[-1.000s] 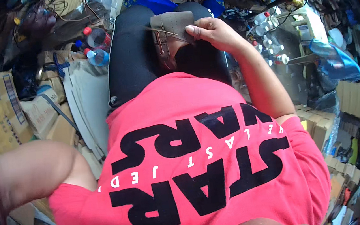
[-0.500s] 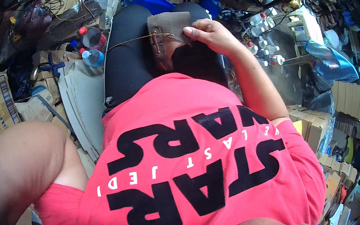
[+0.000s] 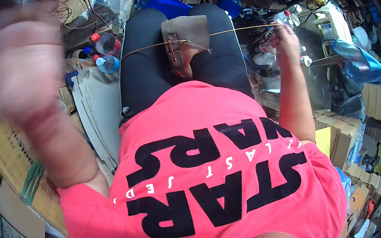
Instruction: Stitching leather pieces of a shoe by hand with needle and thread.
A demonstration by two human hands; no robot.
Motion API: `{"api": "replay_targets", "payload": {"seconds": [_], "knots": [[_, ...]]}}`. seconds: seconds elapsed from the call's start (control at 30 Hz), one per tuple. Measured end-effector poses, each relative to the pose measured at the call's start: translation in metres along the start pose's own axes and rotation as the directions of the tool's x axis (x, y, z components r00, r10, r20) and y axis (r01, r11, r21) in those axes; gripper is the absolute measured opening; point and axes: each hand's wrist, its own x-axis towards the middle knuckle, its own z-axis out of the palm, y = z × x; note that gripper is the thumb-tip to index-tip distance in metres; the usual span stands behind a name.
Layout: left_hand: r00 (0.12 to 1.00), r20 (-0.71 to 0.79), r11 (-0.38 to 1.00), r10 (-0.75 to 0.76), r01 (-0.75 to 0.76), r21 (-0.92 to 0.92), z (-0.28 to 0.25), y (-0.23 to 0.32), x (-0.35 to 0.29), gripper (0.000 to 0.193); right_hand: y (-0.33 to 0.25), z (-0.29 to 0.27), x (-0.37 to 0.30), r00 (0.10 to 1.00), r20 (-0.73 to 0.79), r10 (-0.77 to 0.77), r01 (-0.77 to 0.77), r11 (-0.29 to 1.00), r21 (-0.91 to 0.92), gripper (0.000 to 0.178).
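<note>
Currently, a brown leather piece [image 3: 196,28] is lying across the gap between the person's dark-trousered thighs [image 3: 141,75], and both hands are staying clear of it, one out to each side. The right hand [image 3: 286,41] is reaching beyond the right thigh, and its fingertips are pinching a thin tan lace [image 3: 243,29], which is stretching almost straight from the leather's right edge to them. Another length of lace is running from the threaded left part of the leather over the left thigh, curving slightly toward its outer side. The left hand [image 3: 27,67] is hanging far off to the left, well apart from the leather, and blurring so strongly that I cannot tell whether it is gripping anything or is loose. Capped plastic bottles [image 3: 108,64] are resting beside the left thigh, between that hand and the leather, while a blue sheet [image 3: 160,1] is spreading just beyond the knees.
</note>
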Motion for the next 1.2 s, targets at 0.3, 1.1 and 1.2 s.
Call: {"api": "replay_targets", "payload": {"seconds": [0.3, 1.1, 1.2], "knots": [[0.714, -0.089, 0.558, -0.695, 0.456, -0.694, 0.040, -0.185, -0.057, 0.043, -0.057, -0.045, 0.017, 0.980, 0.169, -0.105, -0.090, 0.524, 0.847, 0.026], [0.638, -0.017, 0.418, -0.770, 0.484, -0.769, 0.043, -0.191, -0.050, 0.048, -0.013, 0.129, -0.006, 0.578, 0.815, 0.042, 0.252, 0.941, -0.227, 0.017], [0.631, -0.027, 0.426, -0.775, 0.490, -0.760, 0.044, -0.191, -0.049, 0.048, -0.017, 0.128, -0.001, 0.482, 0.876, -0.005, 0.401, 0.890, -0.215, 0.014]]}}
